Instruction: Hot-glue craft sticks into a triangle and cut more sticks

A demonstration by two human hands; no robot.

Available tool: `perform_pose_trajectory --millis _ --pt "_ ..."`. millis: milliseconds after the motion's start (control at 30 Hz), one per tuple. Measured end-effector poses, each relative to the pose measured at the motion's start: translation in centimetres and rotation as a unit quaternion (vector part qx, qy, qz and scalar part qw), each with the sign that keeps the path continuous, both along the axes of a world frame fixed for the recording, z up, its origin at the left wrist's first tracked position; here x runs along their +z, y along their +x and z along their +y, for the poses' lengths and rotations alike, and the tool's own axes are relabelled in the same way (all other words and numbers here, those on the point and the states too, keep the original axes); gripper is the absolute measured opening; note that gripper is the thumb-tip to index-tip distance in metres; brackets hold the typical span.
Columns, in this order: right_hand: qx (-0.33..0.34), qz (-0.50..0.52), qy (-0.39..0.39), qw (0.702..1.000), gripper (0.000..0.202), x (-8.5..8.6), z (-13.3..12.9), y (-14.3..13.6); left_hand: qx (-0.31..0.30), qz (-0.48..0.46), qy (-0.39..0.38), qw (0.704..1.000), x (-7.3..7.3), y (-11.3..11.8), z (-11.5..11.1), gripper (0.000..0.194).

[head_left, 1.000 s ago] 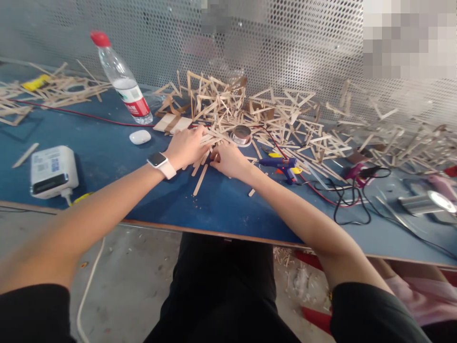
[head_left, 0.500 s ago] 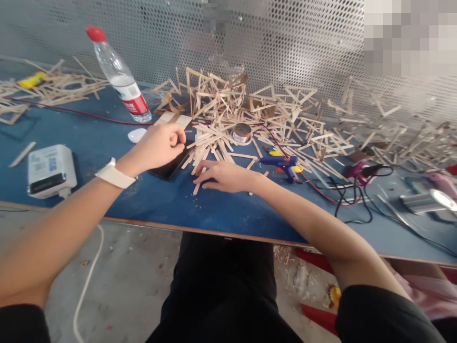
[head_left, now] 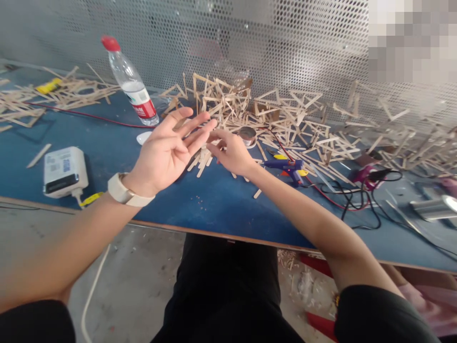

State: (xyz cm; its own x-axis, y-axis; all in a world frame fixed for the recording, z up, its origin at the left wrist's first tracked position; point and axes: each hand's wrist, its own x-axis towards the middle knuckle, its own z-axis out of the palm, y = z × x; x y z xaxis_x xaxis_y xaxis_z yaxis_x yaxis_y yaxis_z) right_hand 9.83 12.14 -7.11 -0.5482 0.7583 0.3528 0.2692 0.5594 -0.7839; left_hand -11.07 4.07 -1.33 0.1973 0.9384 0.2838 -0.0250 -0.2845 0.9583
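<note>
My left hand (head_left: 167,155) is raised above the blue table, palm turned up and fingers spread, with nothing in it. A pale band circles its wrist. Just right of its fingertips, my right hand (head_left: 232,151) reaches over a heap of flat wooden craft sticks (head_left: 204,164). Its fingers are bent, the thumb apart from them, and nothing held shows. Behind my left hand, a dark phone is mostly hidden. An open round tin (head_left: 247,135) stands beyond my right hand, and a blue glue gun (head_left: 285,165) lies to its right.
A water bottle (head_left: 137,97) with a red cap stands at back left. A white power adapter-like box (head_left: 66,171) sits near the left edge. Glued stick frames (head_left: 228,97) pile against the perforated metal panel (head_left: 171,43). Black cables (head_left: 352,195) tangle at right, near a metal cylinder (head_left: 433,208).
My left hand has lifted from beside the phone, moved right and opened palm-up. My right hand has shifted up and right over the sticks. The loose sticks near the crumbs have been drawn back toward the heap.
</note>
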Motion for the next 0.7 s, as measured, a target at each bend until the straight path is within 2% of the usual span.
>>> perform_pose_trajectory --millis 33,133,167,233,367,533,700 --pt "0.011 0.041 -0.015 0.999 0.026 -0.1 -0.5 -0.2 -0.008 -0.041 0.001 0.999 0.0 0.4 -0.1 0.073" --pt "0.039 0.160 -0.047 0.985 0.058 -0.2 -2.9 -0.7 -0.044 -0.168 -0.006 0.985 0.1 1.9 -0.1 0.068" --pt "0.037 0.197 -0.053 0.978 0.063 -0.2 -3.7 -0.8 -0.056 -0.192 -0.010 0.980 0.1 2.4 -0.1 0.067" --pt "0.021 0.260 -0.061 0.963 0.062 0.0 -5.2 -0.9 -0.073 -0.210 -0.014 0.975 0.3 3.5 -0.1 0.066" --pt "-0.009 0.342 -0.068 0.937 0.052 0.8 -7.0 -0.7 -0.099 -0.176 0.032 0.979 0.7 4.7 -0.5 0.069" --pt "-0.023 0.391 -0.091 0.916 0.055 1.5 -8.3 0.2 -0.127 -0.037 0.106 0.986 1.5 5.0 -1.7 0.082" --pt "-0.016 0.393 -0.092 0.915 0.049 1.7 -9.2 1.0 -0.148 -0.023 0.147 0.978 2.1 5.5 -3.0 0.080"
